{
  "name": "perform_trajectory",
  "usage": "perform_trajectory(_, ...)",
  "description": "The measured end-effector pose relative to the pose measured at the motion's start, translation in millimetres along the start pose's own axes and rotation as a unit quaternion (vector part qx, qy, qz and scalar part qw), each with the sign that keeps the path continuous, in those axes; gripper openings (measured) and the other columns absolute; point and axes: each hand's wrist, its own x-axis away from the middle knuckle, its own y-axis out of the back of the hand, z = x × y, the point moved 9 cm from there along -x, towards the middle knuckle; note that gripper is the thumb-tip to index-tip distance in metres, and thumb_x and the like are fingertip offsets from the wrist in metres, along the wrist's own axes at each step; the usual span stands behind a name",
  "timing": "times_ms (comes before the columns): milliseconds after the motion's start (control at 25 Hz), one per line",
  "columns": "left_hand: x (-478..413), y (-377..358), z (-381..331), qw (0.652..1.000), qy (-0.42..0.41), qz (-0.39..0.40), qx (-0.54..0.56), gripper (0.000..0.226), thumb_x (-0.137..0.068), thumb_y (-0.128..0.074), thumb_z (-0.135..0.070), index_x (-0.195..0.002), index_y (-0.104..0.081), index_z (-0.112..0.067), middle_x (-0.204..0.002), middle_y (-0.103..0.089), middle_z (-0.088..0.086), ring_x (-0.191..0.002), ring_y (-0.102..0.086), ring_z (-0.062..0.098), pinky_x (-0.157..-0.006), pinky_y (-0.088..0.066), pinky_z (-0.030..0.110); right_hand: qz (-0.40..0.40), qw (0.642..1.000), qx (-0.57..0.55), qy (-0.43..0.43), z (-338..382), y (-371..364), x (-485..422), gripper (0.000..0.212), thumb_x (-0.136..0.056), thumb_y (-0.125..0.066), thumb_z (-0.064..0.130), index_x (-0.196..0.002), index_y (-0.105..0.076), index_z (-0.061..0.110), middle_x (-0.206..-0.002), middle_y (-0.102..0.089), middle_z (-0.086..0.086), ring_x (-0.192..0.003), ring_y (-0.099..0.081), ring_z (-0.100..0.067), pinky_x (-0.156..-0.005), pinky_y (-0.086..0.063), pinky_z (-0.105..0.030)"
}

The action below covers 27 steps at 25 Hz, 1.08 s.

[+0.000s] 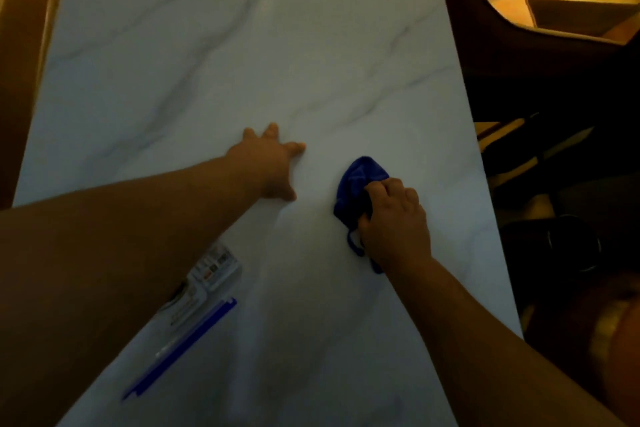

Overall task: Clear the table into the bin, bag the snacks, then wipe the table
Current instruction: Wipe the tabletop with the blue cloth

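Cloth: a blue cloth [358, 189] lay bunched on the white marbled surface [214, 45], its far end poking out beyond the right hand's knuckles.
Landmark: all places below are given from the cloth.
Progress: wiping looked to be the step in hand; the surface beyond the cloth was bare, so clearing into the bin appeared done.
Snacks: a clear zip bag [194, 302] with a blue seal strip, holding what looked like printed packets, lay nearer the camera than the cloth and to its left, partly under the left forearm; bagging seemed finished, though whether the strip was sealed could not be told.
Left to do: probably the rest of the wiping, including the patch under the bag; no bin was in view.
Right hand: the right hand [393, 218] was curled closed over the near part of the cloth, pinning it against the surface, forearm running back toward the body.
Left hand: the left hand [273, 163] lay just left of the cloth, apart from it, fingers spread and palm down on the surface, holding nothing, arm stretched forward.
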Motion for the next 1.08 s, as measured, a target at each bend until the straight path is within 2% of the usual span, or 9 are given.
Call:
perform_trajectory(120, 22.8, -26.8, -53.0, 1.0, -0.026, 0.018, -0.001, 0.115, -0.075, -0.076, -0.069, -0.16, -0.001, -0.047, -0.172, 0.013, 0.006, -0.153, 0.006, 0.052, -0.119, -0.029, 0.065, 0.008, 1.0, 0.003, 0.001, -14.7, -5.9, 26.1, 0.037, -0.091, -0.061, 0.028, -0.127, -0.054, 0.02, -0.13, -0.052, -0.008, -0.107, -0.049, -0.029, -0.085, -0.048, -0.042)
perform_trajectory(200, 39.6, -48.5, -78.7, 0.999, -0.027, 0.014, 0.014, 0.119, -0.075, -0.072, -0.074, -0.16, 0.006, -0.045, -0.171, 0.021, 0.004, -0.153, 0.014, 0.05, -0.117, -0.025, 0.071, 0.003, 1.0, 0.001, 0.0, -24.5, -8.4, 43.5, 0.036, -0.09, -0.063, 0.027, -0.125, -0.055, 0.021, -0.129, -0.054, -0.007, -0.105, -0.051, -0.028, -0.084, -0.048, -0.04)
perform_trajectory(320, 62.3, -83.4, -103.0, 1.0, -0.015, -0.004, 0.018, 0.123, -0.074, -0.056, -0.088, -0.158, 0.02, -0.04, -0.166, 0.033, 0.005, -0.152, 0.024, 0.047, -0.116, -0.011, 0.077, -0.011, 1.0, -0.005, 0.006, -36.4, -12.8, 67.7, 0.036, -0.088, -0.064, 0.025, -0.122, -0.056, 0.021, -0.128, -0.055, -0.008, -0.102, -0.052, -0.028, -0.083, -0.049, -0.04)
perform_trajectory(400, 75.1, -101.0, -112.8, 0.999, -0.007, -0.034, 0.019, 0.118, -0.076, -0.042, -0.093, -0.157, 0.024, -0.038, -0.166, 0.035, 0.006, -0.151, 0.027, 0.045, -0.116, -0.006, 0.078, -0.024, 0.999, -0.016, 0.015, -43.4, -14.2, 81.1, 0.035, -0.087, -0.065, 0.022, -0.12, -0.058, 0.019, -0.128, -0.057, -0.009, -0.101, -0.053, -0.029, -0.081, -0.049, -0.042)
perform_trajectory(520, 96.2, -120.6, -119.9, 0.996, 0.002, -0.075, 0.042, 0.101, -0.085, -0.025, -0.089, -0.158, 0.022, -0.038, -0.166, 0.035, 0.005, -0.152, 0.029, 0.04, -0.117, 0.001, 0.076, -0.033, 0.999, -0.015, 0.032, -46.3, -17.3, 97.8, 0.037, -0.084, -0.065, 0.02, -0.12, -0.058, 0.016, -0.13, -0.057, -0.012, -0.101, -0.053, -0.032, -0.08, -0.048, -0.044)
perform_trajectory(720, 150.6, -163.2, -125.0, 0.992, -0.008, -0.114, 0.055, 0.085, -0.093, -0.016, -0.08, -0.157, 0.024, -0.041, -0.165, 0.037, 0.002, -0.152, 0.033, 0.033, -0.12, 0.007, 0.07, -0.017, 0.999, -0.001, 0.04, -35.5, -29.1, 125.7, 0.04, -0.087, -0.06, 0.021, -0.125, -0.053, 0.015, -0.136, -0.053, -0.013, -0.111, -0.05, -0.034, -0.088, -0.046, -0.046)
perform_trajectory(840, 186.4, -186.1, -119.2, 0.987, -0.034, -0.14, 0.064, 0.077, -0.097, -0.012, -0.073, -0.161, 0.014, -0.04, -0.169, 0.026, 0.002, -0.154, 0.027, 0.028, -0.123, 0.006, 0.064, -0.007, 0.999, 0.001, 0.051, -23.1, -36.1, 146.6, 0.041, -0.086, -0.062, 0.02, -0.126, -0.054, 0.013, -0.139, -0.053, -0.015, -0.117, -0.05, -0.037, -0.094, -0.045, -0.048)
perform_trajectory(1000, 227.7, -218.3, -98.1, 0.978, -0.089, -0.173, 0.078, 0.069, -0.103, -0.017, -0.066, -0.164, -0.004, -0.036, -0.173, 0.009, 0.0, -0.158, 0.015, 0.021, -0.127, -0.003, 0.056, 0.016, 0.998, 0.011, 0.06, -4.0, -51.1, 180.8, 0.048, -0.086, -0.065, 0.017, -0.132, -0.054, 0.009, -0.146, -0.051, -0.02, -0.13, -0.048, -0.043, -0.108, -0.04, -0.055)
perform_trajectory(1080, 243.4, -237.0, -81.4, 0.976, -0.105, -0.178, 0.066, 0.067, -0.104, -0.018, -0.065, -0.163, -0.005, -0.036, -0.173, 0.007, -0.001, -0.158, 0.013, 0.019, -0.127, -0.001, 0.052, 0.026, 0.998, 0.015, 0.057, 7.9, -60.6, 199.6, 0.048, -0.088, -0.065, 0.018, -0.134, -0.052, 0.01, -0.148, -0.05, -0.02, -0.136, -0.045, -0.043, -0.113, -0.036, -0.057)
